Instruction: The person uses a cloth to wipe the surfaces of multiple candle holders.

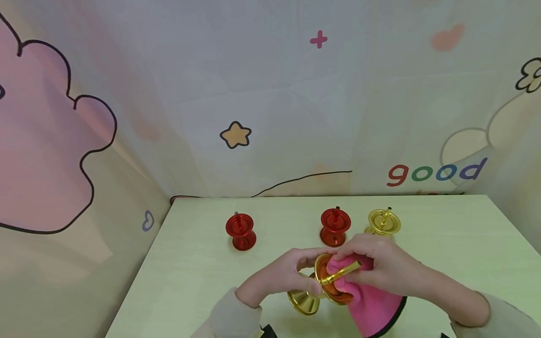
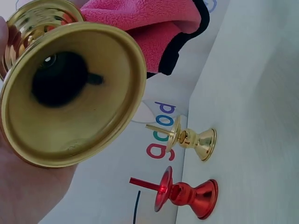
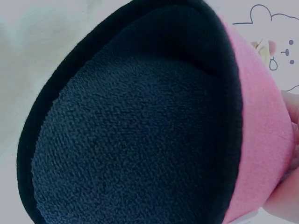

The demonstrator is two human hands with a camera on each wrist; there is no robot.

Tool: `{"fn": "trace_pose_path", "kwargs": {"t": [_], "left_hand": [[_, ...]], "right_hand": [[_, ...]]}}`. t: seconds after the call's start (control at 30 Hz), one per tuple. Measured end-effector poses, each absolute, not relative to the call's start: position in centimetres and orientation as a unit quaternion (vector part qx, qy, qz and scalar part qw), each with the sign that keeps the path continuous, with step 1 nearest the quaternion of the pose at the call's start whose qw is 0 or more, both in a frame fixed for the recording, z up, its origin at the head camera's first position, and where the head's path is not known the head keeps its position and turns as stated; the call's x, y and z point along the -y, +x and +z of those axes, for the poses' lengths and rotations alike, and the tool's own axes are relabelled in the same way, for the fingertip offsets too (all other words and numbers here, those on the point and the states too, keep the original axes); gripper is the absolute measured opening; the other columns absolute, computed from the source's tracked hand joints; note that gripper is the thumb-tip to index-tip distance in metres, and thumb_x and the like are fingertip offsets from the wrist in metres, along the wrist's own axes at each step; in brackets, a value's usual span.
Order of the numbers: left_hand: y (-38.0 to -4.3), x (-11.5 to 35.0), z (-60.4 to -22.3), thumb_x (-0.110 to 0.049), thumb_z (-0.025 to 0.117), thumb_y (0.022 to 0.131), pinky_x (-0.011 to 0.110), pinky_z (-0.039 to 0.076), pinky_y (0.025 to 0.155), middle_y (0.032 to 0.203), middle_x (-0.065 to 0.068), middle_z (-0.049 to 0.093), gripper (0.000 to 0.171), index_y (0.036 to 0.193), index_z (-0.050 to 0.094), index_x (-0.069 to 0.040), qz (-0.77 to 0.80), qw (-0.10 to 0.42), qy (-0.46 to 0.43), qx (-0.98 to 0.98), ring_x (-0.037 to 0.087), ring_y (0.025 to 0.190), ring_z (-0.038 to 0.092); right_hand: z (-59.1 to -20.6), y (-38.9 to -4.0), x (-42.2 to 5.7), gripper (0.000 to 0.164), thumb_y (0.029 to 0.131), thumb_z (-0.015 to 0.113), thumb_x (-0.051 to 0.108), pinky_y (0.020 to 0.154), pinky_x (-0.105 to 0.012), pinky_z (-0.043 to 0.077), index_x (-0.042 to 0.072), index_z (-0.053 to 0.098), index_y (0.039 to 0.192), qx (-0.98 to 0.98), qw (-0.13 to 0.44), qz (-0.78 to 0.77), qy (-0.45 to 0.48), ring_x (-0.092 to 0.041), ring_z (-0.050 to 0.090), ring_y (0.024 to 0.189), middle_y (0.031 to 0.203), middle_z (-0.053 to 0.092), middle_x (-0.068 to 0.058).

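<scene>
My left hand [image 1: 287, 273] grips a gold candle holder [image 1: 305, 304], tilted above the table, its thumb and fingers around the dish and stem. In the left wrist view the hollow underside of the gold candle holder's base [image 2: 119, 100] faces the camera. A pink cloth [image 1: 374, 307] with black edging is pinched in my right hand [image 1: 382, 264]. Its bunched part presses into the dish, beside the upright gold tube [image 1: 344, 272]. The cloth's dark fleecy reverse [image 3: 135, 126] fills most of the right wrist view and hides much of the work there.
Toward the back of the pale table [image 1: 181, 281] stand a red candle holder [image 1: 241, 230] at left, another red candle holder [image 1: 335, 226] and a gold candle holder [image 1: 383, 221], partly behind my right hand. A printed cloth backdrop [image 1: 274, 103] rises behind the table.
</scene>
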State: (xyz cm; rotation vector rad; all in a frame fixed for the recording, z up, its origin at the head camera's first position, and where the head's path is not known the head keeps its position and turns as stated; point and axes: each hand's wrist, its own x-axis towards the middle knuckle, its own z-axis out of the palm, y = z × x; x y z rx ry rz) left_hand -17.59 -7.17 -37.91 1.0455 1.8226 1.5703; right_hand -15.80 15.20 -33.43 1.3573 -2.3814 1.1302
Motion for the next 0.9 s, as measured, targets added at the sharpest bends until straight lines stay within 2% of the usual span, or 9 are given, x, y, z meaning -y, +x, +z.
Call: {"fn": "trace_pose_path", "kwargs": {"t": [0.1, 0.17, 0.33, 0.43, 0.53, 0.63, 0.77, 0.9], "left_hand": [[-17.6, 7.1, -38.2, -0.055, 0.061, 0.071, 0.021, 0.038, 0.095, 0.128, 0.006, 0.051, 0.076, 0.135, 0.038, -0.020, 0.578, 0.242, 0.359, -0.692, 0.003, 0.114, 0.047], [-17.4, 6.9, -38.3, -0.053, 0.063, 0.070, 0.020, 0.039, 0.092, 0.126, 0.006, 0.052, 0.075, 0.134, 0.039, -0.022, 0.586, 0.225, 0.333, -0.704, 0.002, 0.112, 0.048], [-16.7, 6.3, -38.4, -0.044, 0.066, 0.069, 0.019, 0.048, 0.080, 0.127, 0.009, 0.051, 0.076, 0.135, 0.037, -0.017, 0.621, 0.171, 0.302, -0.703, 0.014, 0.113, 0.051], [-16.5, 6.2, -38.4, -0.037, 0.066, 0.072, 0.020, 0.049, 0.078, 0.128, 0.012, 0.050, 0.075, 0.136, 0.035, -0.012, 0.634, 0.157, 0.302, -0.695, 0.018, 0.113, 0.052], [-16.6, 6.5, -38.1, -0.037, 0.063, 0.076, 0.020, 0.048, 0.081, 0.128, 0.016, 0.049, 0.073, 0.136, 0.033, -0.009, 0.631, 0.185, 0.323, -0.680, 0.012, 0.111, 0.053], [-17.1, 6.9, -37.9, -0.052, 0.056, 0.078, 0.023, 0.048, 0.083, 0.125, 0.023, 0.049, 0.077, 0.136, 0.033, -0.007, 0.618, 0.249, 0.365, -0.650, 0.003, 0.103, 0.055], [-17.9, 7.0, -37.9, -0.066, 0.047, 0.072, 0.026, 0.048, 0.084, 0.121, 0.031, 0.048, 0.091, 0.136, 0.033, -0.003, 0.609, 0.309, 0.385, -0.621, -0.001, 0.093, 0.057], [-18.0, 6.9, -38.0, -0.064, 0.050, 0.071, 0.028, 0.048, 0.084, 0.124, 0.026, 0.047, 0.089, 0.134, 0.036, -0.003, 0.626, 0.288, 0.346, -0.637, 0.001, 0.097, 0.057]], "right_hand": [[-33.6, -15.8, -15.2, 0.029, 0.067, 0.075, 0.014, 0.053, -0.013, 0.042, 0.018, 0.063, 0.093, 0.815, 0.085, 0.376, 0.433, 0.001, 0.047, 0.074, 0.084, 0.061, 0.007], [-33.7, -15.9, -15.2, 0.029, 0.066, 0.076, 0.013, 0.054, -0.014, 0.044, 0.017, 0.064, 0.092, 0.825, 0.085, 0.374, 0.414, 0.001, 0.048, 0.075, 0.083, 0.062, 0.007], [-33.8, -16.1, -15.2, 0.028, 0.065, 0.076, 0.011, 0.056, -0.015, 0.046, 0.016, 0.065, 0.090, 0.839, 0.097, 0.375, 0.383, 0.001, 0.051, 0.076, 0.085, 0.064, 0.006], [-33.7, -16.1, -15.2, 0.027, 0.066, 0.076, 0.012, 0.058, -0.016, 0.047, 0.016, 0.065, 0.091, 0.845, 0.100, 0.372, 0.372, -0.001, 0.053, 0.078, 0.086, 0.064, 0.005], [-33.6, -16.1, -15.2, 0.026, 0.067, 0.075, 0.016, 0.058, -0.016, 0.047, 0.017, 0.065, 0.091, 0.839, 0.088, 0.379, 0.381, -0.001, 0.053, 0.079, 0.086, 0.064, 0.006], [-33.5, -16.0, -15.3, 0.027, 0.070, 0.073, 0.018, 0.058, -0.016, 0.046, 0.018, 0.064, 0.094, 0.811, 0.068, 0.395, 0.426, 0.000, 0.053, 0.079, 0.087, 0.064, 0.006], [-33.6, -16.0, -15.3, 0.027, 0.071, 0.072, 0.013, 0.063, -0.015, 0.047, 0.017, 0.063, 0.096, 0.762, 0.063, 0.419, 0.489, -0.003, 0.055, 0.083, 0.089, 0.064, 0.004], [-33.9, -16.0, -15.3, 0.027, 0.069, 0.073, 0.008, 0.063, -0.015, 0.046, 0.017, 0.064, 0.092, 0.752, 0.084, 0.428, 0.494, -0.004, 0.055, 0.082, 0.087, 0.064, 0.003]]}}
